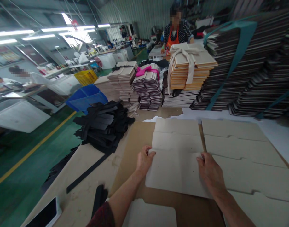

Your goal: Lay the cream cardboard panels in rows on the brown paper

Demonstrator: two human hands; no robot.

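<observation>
My left hand point(144, 160) grips the upper left edge of a flat grey-beige board point(172, 171), thumb on top. Across from it, my right hand point(210, 168) is closed on the board's right edge. The board lies nearly flat and overlaps another beige board point(176, 142) behind it. To the right of my right hand, more boards point(241, 148) lie in an overlapping column. One further board point(151, 214) shows at the near edge, below my left forearm. Brown sheeting point(189, 208) lies under them.
A heap of black strips point(104, 123) sits left on the table, with a phone point(46, 214) at the near left. Tied board stacks point(147, 85) and tall dark stacks point(248, 60) line the back. A blue crate point(86, 96) stands beyond; a person in an orange apron point(172, 41) is behind.
</observation>
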